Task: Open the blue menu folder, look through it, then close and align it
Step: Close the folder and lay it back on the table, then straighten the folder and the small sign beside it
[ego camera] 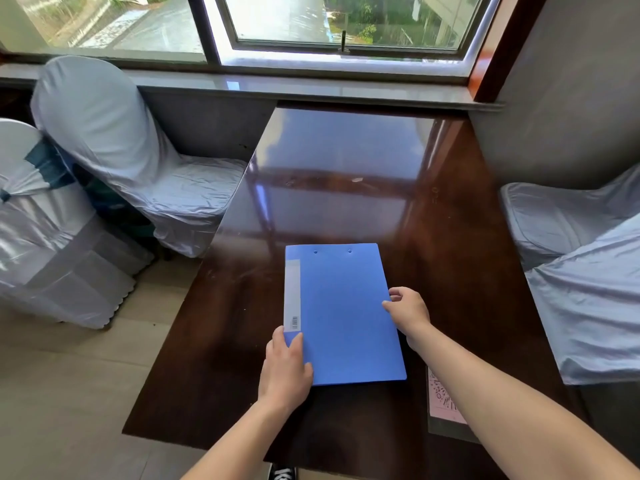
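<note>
count: one blue folder [343,313] on one dark surface [346,168]. two hands touched it: left hand [285,368], right hand [408,310]. one pink printed sheet [443,396]. covered chairs: far left chair [114,140], near left chair [41,237], right chair [561,220]; three counted, any more at right unclear. one shoe [282,473].

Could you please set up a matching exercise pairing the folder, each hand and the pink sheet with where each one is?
Things:
1. blue menu folder
2. left hand
3. right hand
4. pink sheet

Places:
A. at the folder's right edge
B. lying closed on the table
C. on the folder's near left corner
D. by the table's near right edge

Pairs: 1-B; 2-C; 3-A; 4-D
</note>
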{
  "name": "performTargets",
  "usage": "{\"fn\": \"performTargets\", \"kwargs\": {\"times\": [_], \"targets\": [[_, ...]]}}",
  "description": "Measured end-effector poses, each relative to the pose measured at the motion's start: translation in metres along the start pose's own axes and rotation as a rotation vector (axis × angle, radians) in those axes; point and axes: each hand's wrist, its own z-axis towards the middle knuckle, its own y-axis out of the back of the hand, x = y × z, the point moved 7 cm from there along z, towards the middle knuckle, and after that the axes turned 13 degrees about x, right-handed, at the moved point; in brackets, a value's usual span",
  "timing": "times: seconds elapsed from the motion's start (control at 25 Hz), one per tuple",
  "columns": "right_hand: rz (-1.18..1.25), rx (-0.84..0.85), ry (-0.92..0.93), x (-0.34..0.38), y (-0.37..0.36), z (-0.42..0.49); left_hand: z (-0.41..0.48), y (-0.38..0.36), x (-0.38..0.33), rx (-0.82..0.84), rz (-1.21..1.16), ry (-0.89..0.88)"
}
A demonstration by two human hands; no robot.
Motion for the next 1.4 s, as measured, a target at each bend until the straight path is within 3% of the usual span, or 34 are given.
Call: {"fn": "performTargets", "kwargs": {"times": [0.16, 0.36, 0.64, 1.0, 1.4], "targets": [[-0.043, -0.028, 0.030, -0.009, 0.016, -0.012, 0.004, -0.002, -0.011, -0.023, 0.251, -0.046], [-0.199, -0.147, 0.094, -0.038, 0.062, -0.056, 0.013, -0.003, -0.024, -0.046, 0.381, -0.128], [-0.530, -0.137, 0.049, -0.089, 0.081, -0.096, 0.040, 0.005, -0.051, -0.032, 0.447, -0.205], [-0.871, -0.054, 0.034, -0.110, 0.070, -0.105, 0.061, -0.016, -0.044, 0.134, 0.494, -0.140], [-0.929, -0.018, 0.035, -0.113, 0.065, -0.106, 0.056, -0.033, -0.044, 0.189, 0.491, -0.133]]}}
